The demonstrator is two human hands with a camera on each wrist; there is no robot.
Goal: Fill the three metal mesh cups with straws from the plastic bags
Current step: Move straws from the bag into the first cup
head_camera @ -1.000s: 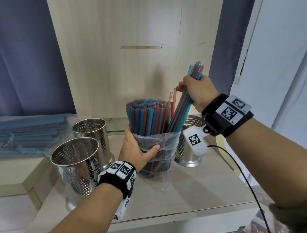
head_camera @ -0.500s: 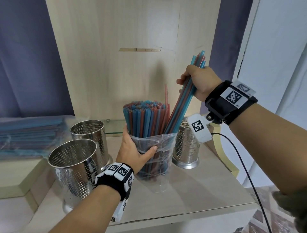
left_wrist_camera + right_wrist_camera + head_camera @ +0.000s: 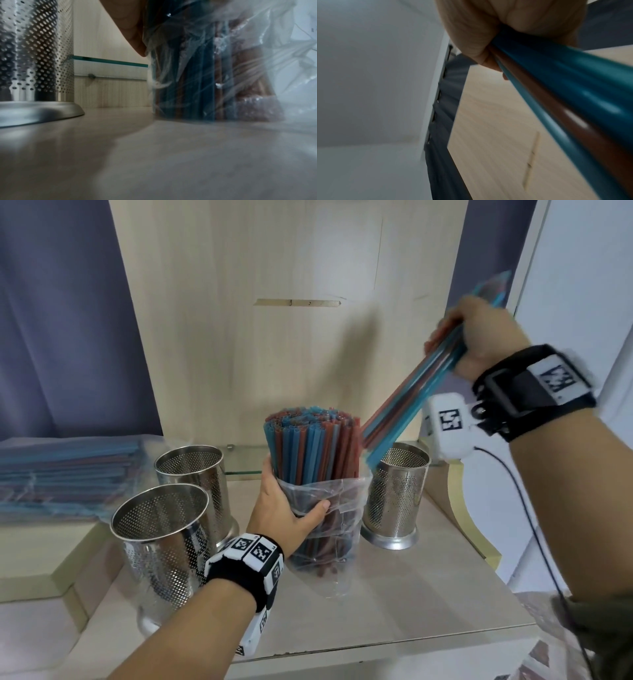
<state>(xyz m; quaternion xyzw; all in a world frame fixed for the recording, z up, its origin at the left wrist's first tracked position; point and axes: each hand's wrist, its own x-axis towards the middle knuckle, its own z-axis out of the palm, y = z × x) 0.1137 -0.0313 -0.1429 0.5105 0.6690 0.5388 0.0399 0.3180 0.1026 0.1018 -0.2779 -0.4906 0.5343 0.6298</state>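
Swinging a fistful of straws (image 3: 404,402) clear of the bag, the right hand (image 3: 479,337) has its fingers wrapped tight round the bunch near its upper end, and the lower tips hang just above the rim of the right mesh cup (image 3: 397,494). The left hand (image 3: 284,508) clasps the plastic bag (image 3: 329,529), which stands upright on the table (image 3: 411,594) with the rest of the straws (image 3: 311,446) packed inside.

The bunch is tilted steeply, so I judge that some tips could catch on the cup's rim or slide past it and scatter over the table if it is lowered at this slant. Held so high up, the loose lower ends may also fan apart. Should the left hand slacken, the tall bag could topple, as little seems to steady it but that grip.

The near mesh cup (image 3: 161,542) and the far mesh cup (image 3: 191,481) on the left look bare inside; more bagged straws (image 3: 65,470) lie flat beyond them.

Against the frame half a second earlier, the bunch is now fully out of the bag and leaning farther right, the right hand sits higher and more to the right, and the single straw that stood proud of the pack is gone from there. The left hand's hold looks unchanged.
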